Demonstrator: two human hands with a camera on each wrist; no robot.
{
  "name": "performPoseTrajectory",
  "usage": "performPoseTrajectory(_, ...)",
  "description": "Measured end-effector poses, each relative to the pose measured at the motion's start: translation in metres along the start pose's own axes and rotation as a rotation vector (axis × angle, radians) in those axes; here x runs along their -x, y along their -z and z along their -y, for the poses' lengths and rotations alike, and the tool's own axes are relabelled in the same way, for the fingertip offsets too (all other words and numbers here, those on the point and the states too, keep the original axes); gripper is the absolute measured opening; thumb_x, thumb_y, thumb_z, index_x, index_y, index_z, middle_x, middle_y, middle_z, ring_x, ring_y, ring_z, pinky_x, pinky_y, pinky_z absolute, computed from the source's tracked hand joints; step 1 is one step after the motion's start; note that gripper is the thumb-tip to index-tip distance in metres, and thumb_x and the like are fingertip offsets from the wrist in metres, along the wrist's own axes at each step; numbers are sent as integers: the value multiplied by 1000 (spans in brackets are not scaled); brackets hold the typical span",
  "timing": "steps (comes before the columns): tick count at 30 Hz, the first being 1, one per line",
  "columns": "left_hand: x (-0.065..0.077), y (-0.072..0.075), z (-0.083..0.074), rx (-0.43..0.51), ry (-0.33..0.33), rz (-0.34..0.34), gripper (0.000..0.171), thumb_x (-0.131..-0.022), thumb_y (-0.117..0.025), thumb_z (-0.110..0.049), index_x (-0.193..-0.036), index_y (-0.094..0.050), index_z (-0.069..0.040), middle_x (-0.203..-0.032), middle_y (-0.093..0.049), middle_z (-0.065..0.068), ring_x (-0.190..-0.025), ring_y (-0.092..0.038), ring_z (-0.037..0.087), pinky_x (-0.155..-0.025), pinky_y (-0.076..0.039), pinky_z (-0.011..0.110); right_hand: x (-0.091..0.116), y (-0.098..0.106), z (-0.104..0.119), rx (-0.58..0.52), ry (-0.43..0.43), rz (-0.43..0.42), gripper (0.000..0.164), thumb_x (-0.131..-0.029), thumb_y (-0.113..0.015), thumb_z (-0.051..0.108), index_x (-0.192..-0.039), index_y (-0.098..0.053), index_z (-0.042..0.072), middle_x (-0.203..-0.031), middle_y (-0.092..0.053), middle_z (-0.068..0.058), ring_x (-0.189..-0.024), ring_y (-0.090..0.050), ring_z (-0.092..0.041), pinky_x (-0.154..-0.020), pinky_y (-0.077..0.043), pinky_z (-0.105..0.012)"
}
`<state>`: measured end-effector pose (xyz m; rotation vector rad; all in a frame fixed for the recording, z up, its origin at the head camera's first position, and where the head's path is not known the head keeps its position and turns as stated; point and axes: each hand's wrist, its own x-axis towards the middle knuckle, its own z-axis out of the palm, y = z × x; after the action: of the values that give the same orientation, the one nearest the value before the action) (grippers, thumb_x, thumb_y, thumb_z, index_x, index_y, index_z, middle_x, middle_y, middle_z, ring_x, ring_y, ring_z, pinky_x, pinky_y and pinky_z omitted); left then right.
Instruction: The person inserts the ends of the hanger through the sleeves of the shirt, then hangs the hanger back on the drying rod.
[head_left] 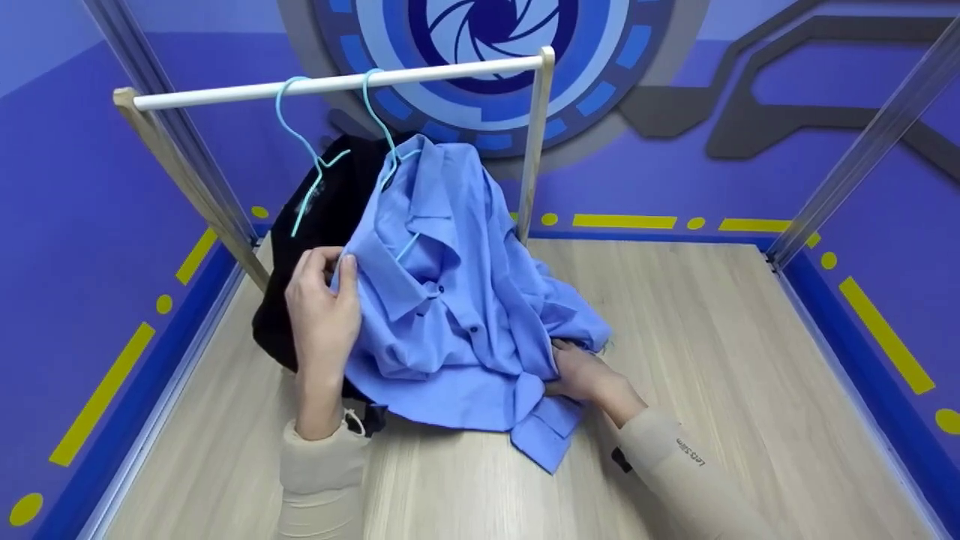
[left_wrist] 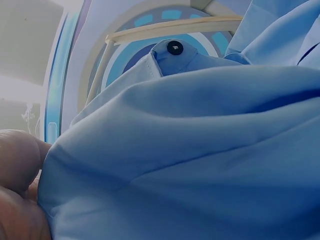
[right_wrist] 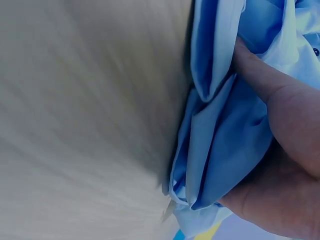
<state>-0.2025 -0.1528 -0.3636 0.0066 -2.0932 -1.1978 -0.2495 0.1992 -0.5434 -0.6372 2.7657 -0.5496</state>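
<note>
A blue button-up shirt (head_left: 480, 300) hangs from a light-blue hanger (head_left: 379, 124), whose lower part is mostly hidden inside the collar. My left hand (head_left: 322, 307) pinches the shirt's edge on its left side, below the collar; a black button shows on the cloth in the left wrist view. Lower down at the right, my right hand (head_left: 585, 373) holds a fold of the same shirt, with the thumb (right_wrist: 265, 75) over the cloth and fingertips hidden. Behind the shirt is a black garment (head_left: 330, 202) on a second light-blue hanger (head_left: 300, 135).
Both hanger hooks sit over the white rail (head_left: 337, 84) of a rack with wooden legs (head_left: 191, 180). The shirt's lower part spreads over the wood-grain tabletop (head_left: 697, 337). Blue patterned panels (head_left: 675, 180) enclose the back and sides.
</note>
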Motion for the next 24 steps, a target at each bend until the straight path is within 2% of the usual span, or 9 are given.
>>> performPoseTrajectory(8, 0, 4, 5, -64, 4, -45, 17, -99, -69, -10, -106, -72, 5, -98, -65, 17, -91, -60, 32, -84, -43, 46, -6, -4, 6, 9, 19, -42, 80, -84, -85, 38, -137, -51, -12, -135, -56, -27, -125, -54, -44, -104, -44, -55)
performPoseTrajectory(13, 3, 4, 5, -87, 0, -70, 21, -98, -70, -12, -112, -73, 3, -103, -66, 18, -96, -62, 36, -86, -43, 51, -4, -7, 3, 9, 30, -63, 81, -84, -86, 35, -139, -50, -13, -138, -55, -28, -127, -53, -45, -105, -43, -55)
performPoseTrajectory(20, 7, 3, 1, -90, 13, -77, 27, -98, -71, -14, -121, -71, 1, -114, -63, 17, -106, -59, 35, -92, -42, 49, 0, -10, -3, 6, 106, -111, 74, -86, -84, 30, -136, -52, -13, -131, -56, -28, -122, -55, -45, -103, -44, -56)
performPoseTrajectory(24, 11, 3, -2, -110, 2, -110, 29, -97, -72, -14, -123, -71, 0, -117, -60, 18, -109, -56, 35, -96, -38, 51, 3, -8, -6, -37, 150, -110, 73, -86, -83, 30, -136, -51, -14, -129, -57, -27, -120, -56, -43, -102, -45, -56)
